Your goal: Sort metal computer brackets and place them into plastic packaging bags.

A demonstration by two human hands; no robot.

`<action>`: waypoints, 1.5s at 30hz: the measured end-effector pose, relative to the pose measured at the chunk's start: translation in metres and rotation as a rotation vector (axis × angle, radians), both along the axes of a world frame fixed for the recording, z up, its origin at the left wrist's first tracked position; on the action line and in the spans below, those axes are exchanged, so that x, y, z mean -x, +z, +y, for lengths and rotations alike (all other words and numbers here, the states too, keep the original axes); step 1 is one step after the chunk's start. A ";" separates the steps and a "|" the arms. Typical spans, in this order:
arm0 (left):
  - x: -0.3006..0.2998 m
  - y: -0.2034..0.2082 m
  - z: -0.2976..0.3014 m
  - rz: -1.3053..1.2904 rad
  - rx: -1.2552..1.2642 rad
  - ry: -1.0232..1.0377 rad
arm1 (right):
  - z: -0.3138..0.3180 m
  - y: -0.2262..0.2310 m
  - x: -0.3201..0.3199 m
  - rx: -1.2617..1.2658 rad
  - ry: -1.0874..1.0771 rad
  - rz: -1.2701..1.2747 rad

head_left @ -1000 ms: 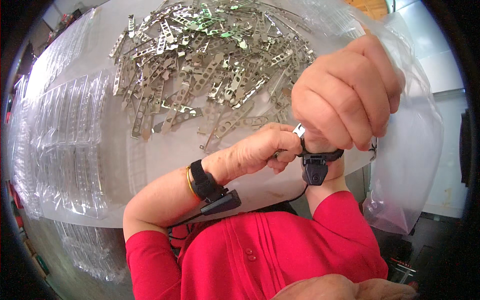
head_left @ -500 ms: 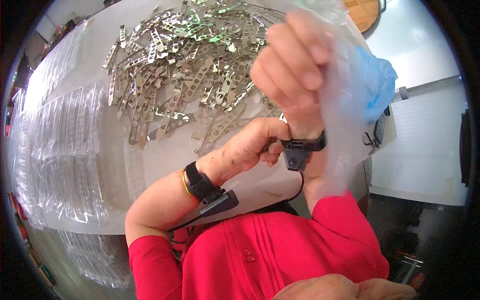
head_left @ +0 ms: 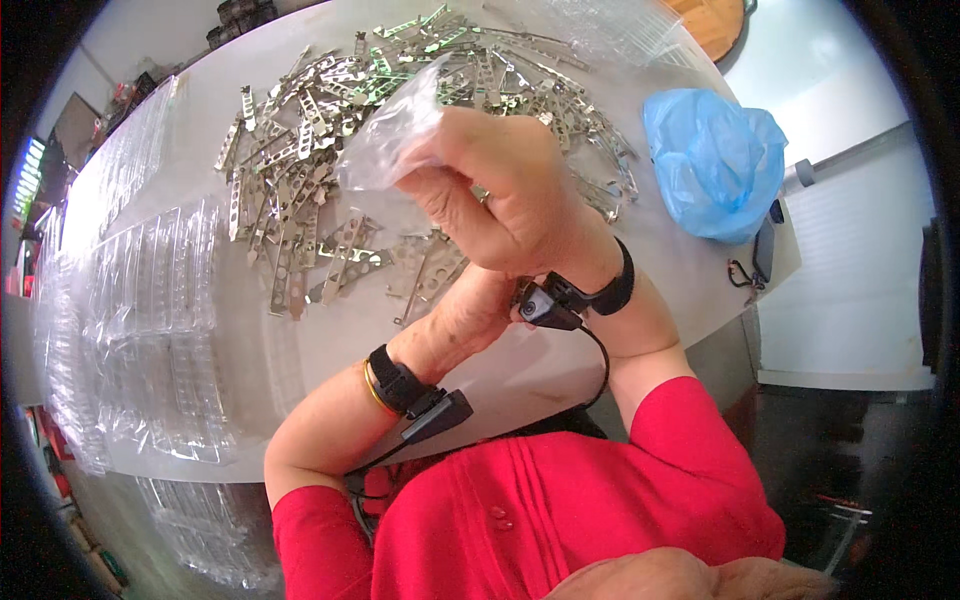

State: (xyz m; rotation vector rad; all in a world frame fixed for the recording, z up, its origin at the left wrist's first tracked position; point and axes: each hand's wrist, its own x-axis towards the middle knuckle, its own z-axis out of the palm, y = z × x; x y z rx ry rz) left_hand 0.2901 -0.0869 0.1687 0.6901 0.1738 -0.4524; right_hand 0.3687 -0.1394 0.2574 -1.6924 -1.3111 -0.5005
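My right hand (head_left: 505,190) is closed on a clear plastic bag (head_left: 385,140), pinched between thumb and bent fingers. The thin film sticks out to the left, above a heap of flat metal strips with holes (head_left: 290,240). Below it my left hand (head_left: 487,312) passes under the right wrist, close to the small black camera (head_left: 545,305) strapped there. The left fingers are hidden behind that wrist and camera, so their grip does not show.
Clear plastic trays or sleeves (head_left: 155,330) lie stacked along the table's left side. More clear plastic (head_left: 625,30) is at the far edge. A crumpled blue plastic bag (head_left: 715,165) sits at the right, with a dark corded item (head_left: 763,255) near the table corner.
My right hand has swung left and down from the upper right, carrying the clear bag across over the metal strips. My left hand has slid further behind the right wrist.
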 end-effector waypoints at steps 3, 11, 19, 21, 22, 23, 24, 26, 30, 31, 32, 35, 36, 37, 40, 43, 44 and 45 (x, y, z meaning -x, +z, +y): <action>-0.002 -0.030 0.017 -0.140 0.179 -0.207 | 0.003 0.004 0.003 0.027 -0.027 -0.083; 0.004 -0.005 0.045 0.035 -0.122 -0.081 | -0.004 -0.013 -0.019 0.141 -0.433 0.054; 0.037 0.023 0.046 -0.163 -0.606 0.116 | -0.017 -0.029 -0.043 0.337 -0.677 0.123; 0.040 0.014 0.035 -0.473 -0.751 0.305 | -0.012 -0.030 -0.044 0.369 -0.700 0.081; 0.043 0.017 0.030 -0.559 -0.752 0.307 | -0.011 -0.031 -0.044 0.397 -0.724 0.044; 0.045 0.021 0.026 -0.564 -0.759 0.309 | -0.009 -0.032 -0.044 0.387 -0.723 0.042; 0.048 0.027 0.022 -0.672 -0.910 0.299 | -0.007 -0.035 -0.045 0.427 -0.724 0.017; 0.047 0.031 0.014 -0.921 -1.157 0.336 | 0.000 -0.039 -0.045 0.468 -0.725 -0.012; 0.044 0.034 0.001 -1.006 -1.404 0.357 | 0.008 -0.041 -0.039 0.546 -0.748 -0.056; 0.044 0.033 0.000 -1.009 -1.404 0.357 | 0.009 -0.041 -0.037 0.573 -0.752 -0.093; 0.044 0.030 -0.001 -1.024 -1.432 0.374 | 0.009 -0.042 -0.037 0.571 -0.755 -0.094; 0.046 0.026 -0.003 -1.075 -1.493 0.425 | 0.012 -0.042 -0.032 0.574 -0.762 -0.120; 0.047 0.025 -0.003 -1.113 -1.526 0.458 | 0.013 -0.041 -0.030 0.552 -0.743 -0.099; 0.048 0.024 -0.002 -1.114 -1.528 0.458 | 0.015 -0.039 -0.028 0.528 -0.724 -0.080; 0.050 0.022 0.001 -1.176 -1.547 0.465 | 0.020 -0.042 -0.029 0.340 -0.545 0.077; 0.051 0.023 0.003 -1.168 -1.552 0.460 | 0.027 -0.042 -0.033 0.202 -0.357 0.407; 0.051 0.022 0.004 -1.190 -1.541 0.459 | 0.031 -0.042 -0.034 0.170 -0.333 0.556; 0.051 0.022 0.006 -1.212 -1.530 0.458 | 0.032 -0.041 -0.035 0.169 -0.332 0.556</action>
